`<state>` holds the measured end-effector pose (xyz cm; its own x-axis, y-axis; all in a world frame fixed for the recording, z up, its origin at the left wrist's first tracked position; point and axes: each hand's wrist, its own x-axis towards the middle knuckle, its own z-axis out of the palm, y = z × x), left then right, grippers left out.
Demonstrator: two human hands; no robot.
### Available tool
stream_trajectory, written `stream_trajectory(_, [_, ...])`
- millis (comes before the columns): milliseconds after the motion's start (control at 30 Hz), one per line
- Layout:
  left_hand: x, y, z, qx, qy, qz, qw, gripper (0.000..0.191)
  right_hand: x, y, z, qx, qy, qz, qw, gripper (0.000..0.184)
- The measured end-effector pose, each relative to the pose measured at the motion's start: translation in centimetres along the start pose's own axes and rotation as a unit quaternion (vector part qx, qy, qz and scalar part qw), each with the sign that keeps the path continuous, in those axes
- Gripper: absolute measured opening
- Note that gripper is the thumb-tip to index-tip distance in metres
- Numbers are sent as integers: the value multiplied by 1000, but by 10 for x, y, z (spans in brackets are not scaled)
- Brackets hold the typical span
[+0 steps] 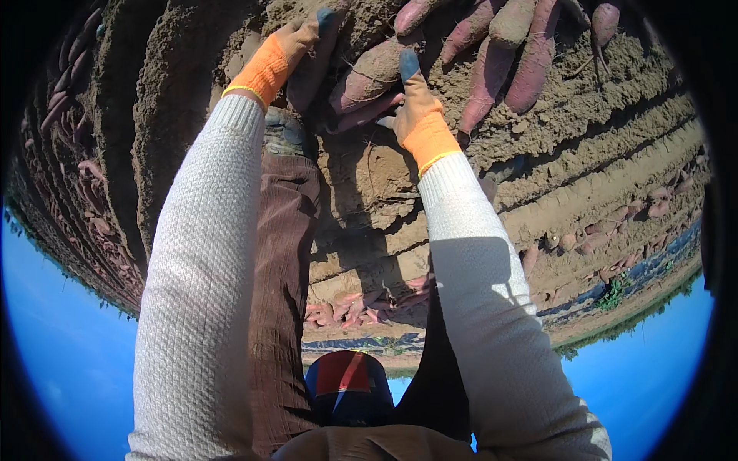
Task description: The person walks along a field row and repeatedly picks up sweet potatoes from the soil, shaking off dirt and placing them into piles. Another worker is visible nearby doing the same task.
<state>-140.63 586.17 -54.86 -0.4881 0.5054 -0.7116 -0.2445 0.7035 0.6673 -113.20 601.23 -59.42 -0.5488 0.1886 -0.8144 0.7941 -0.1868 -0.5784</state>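
Note:
Both my hands wear work gloves with orange cuffs and dark fingertips. At the top, my left hand (300, 37) lies against a shaded sweet potato (314, 69); its fingers are partly hidden, so its hold is unclear. My right hand (414, 98) is beside a large soil-covered sweet potato (366, 78), thumb pointing up along its right end. A thinner sweet potato (366, 113) lies just below the large one, close to my right fingers. Whether my right hand grips either one cannot be told. More sweet potatoes (533, 63) lie on the soil to the right.
Ridged soil (576, 127) spreads around me. Rows of sweet potatoes (357, 308) lie between my legs and at the far left and right. My shoe (285, 132) stands just below the shaded sweet potato. Black plastic sheeting (634, 274) runs along the right.

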Motion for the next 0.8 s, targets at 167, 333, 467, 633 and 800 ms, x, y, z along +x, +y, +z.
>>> stream_trajectory(167, [-48,68,43,-152,-104,-80,980,33,-36,-42,-18,-107,16,27,994,90])
stream_trajectory(333, [-23,70,59,-187,-162,-39,968,35,-18,-30,-65,-335,-40,-212,917,131])
stream_trajectory(467, [-33,46,66,-209,-196,-61,956,37,-31,-41,-71,-172,-162,-152,960,121])
stream_trajectory(633, [-83,96,123,-152,-197,-49,967,47,-104,-12,-93,404,-139,-46,903,81])
stream_trajectory(800, [-117,139,208,-66,-281,15,957,56,-191,29,-167,628,-156,-7,763,53])
